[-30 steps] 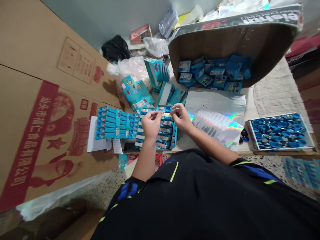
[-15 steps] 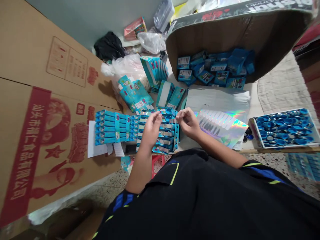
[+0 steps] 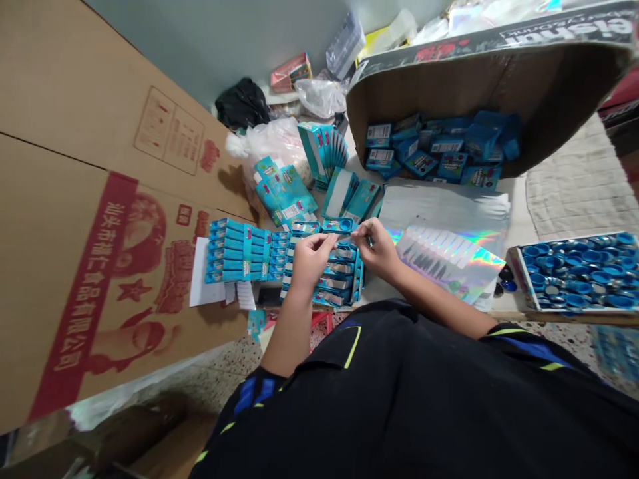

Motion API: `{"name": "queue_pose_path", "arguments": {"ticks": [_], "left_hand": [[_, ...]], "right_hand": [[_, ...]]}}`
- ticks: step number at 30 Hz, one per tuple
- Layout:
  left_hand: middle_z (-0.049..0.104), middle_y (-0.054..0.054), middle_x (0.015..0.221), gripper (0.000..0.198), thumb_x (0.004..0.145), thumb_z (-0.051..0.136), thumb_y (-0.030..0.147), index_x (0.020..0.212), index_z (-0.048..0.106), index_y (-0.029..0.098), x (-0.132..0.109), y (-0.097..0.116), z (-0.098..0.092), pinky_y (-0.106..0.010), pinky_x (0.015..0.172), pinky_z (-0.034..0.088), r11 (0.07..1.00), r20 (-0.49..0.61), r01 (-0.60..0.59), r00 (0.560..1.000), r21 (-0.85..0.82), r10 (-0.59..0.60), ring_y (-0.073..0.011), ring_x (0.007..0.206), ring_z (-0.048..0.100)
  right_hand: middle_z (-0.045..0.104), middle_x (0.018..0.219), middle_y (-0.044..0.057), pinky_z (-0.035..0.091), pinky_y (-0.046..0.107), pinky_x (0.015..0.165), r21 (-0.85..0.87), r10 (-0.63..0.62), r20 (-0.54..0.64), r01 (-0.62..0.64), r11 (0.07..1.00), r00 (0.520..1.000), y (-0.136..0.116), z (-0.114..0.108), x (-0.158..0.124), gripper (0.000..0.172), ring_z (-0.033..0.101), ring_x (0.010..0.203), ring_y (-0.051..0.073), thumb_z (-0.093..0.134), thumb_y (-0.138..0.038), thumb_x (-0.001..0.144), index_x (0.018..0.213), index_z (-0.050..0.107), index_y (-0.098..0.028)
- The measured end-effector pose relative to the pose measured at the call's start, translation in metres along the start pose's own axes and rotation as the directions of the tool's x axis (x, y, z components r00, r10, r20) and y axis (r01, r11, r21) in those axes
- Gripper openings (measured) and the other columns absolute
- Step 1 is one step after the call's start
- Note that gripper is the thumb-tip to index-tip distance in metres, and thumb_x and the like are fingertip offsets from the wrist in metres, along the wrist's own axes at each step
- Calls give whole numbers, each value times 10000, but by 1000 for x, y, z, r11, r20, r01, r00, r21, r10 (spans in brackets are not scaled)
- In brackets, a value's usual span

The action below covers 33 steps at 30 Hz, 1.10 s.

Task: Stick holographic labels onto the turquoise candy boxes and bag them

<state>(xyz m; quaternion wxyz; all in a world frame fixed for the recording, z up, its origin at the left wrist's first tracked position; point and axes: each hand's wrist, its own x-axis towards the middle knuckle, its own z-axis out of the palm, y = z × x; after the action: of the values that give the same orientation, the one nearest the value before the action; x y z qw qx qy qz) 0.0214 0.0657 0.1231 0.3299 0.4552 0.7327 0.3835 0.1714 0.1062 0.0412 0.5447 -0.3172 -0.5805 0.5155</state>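
Note:
In front of my body, both hands are over a row of blue printed cartons [image 3: 338, 283] with pale strips across them. My left hand [image 3: 310, 259] pinches one end of a thin pale strip [image 3: 344, 236]. The other end is between the thumb and fingertips of my right hand [image 3: 375, 245]. Under the strip lie the upper cartons of the row, partly hidden by my left hand. A shiny rainbow-coloured sheet [image 3: 444, 256] bearing rows of pale strips lies beside my right hand.
Stacked blue cartons [image 3: 234, 251] stand to the left, with flat printed cartons [image 3: 284, 193] behind. An open cardboard box [image 3: 479, 80] holds several blue boxes. At right sits a white tray [image 3: 524, 283] of blue ring-like pieces. A large carton [image 3: 164, 153] walls the left side.
My left fingers, apart before, have closed into a pinch near my right fingertips, and the strip now spans both hands. The camera view has shifted slightly.

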Motion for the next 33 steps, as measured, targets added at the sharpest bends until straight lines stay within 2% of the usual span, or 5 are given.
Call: {"name": "queue_pose_path", "arguments": {"ticks": [8, 20, 24, 27, 33], "left_hand": [[763, -64, 789, 219, 897, 647, 321, 767, 789, 218, 6, -27, 13, -372, 805, 532, 847, -104, -176, 960, 501, 261, -226, 765, 675], [720, -35, 878, 191, 815, 725, 290, 973, 728, 182, 28, -37, 4, -279, 657, 503, 900, -161, -51, 978, 432, 132, -139, 624, 581], [692, -74, 959, 153, 875, 617, 171, 987, 722, 175, 15, -26, -2, -331, 797, 540, 796, -209, -325, 851, 511, 481, -188, 823, 645], [685, -58, 911, 109, 891, 628, 125, 882, 706, 202, -20, -9, 12, -361, 868, 549, 623, -122, -614, 658, 484, 743, -204, 914, 670], [729, -72, 959, 190, 987, 572, 167, 1126, 687, 226, -62, 0, 135, -341, 858, 568, 541, 374, -839, 520, 58, 767, -196, 928, 686]], "right_hand": [[532, 737, -14, 349, 311, 610, -233, 61, 74, -43, 972, 995, 30, 6, 1, 133, 487, 645, 169, 504, -330, 974, 888, 436, -256], [541, 727, -18, 450, 325, 683, -211, 153, 9, -148, 966, 988, 79, 23, -22, 255, 520, 650, 181, 485, -420, 1015, 1177, 553, -234], [674, 952, 108, 503, 414, 873, -523, 138, 55, -89, 847, 989, 80, -63, -50, 319, 633, 907, 261, 489, -321, 977, 1214, 672, -212], [622, 1273, 222, 455, 547, 1048, -701, 118, -369, -359, 616, 922, 82, -162, -93, 465, 564, 1209, 365, 577, -364, 903, 1306, 651, -144], [709, 1067, 170, 508, 526, 940, -559, 301, -652, -710, 429, 696, 79, -277, -136, 521, 623, 984, 321, 632, -432, 797, 1208, 689, -118]]}}
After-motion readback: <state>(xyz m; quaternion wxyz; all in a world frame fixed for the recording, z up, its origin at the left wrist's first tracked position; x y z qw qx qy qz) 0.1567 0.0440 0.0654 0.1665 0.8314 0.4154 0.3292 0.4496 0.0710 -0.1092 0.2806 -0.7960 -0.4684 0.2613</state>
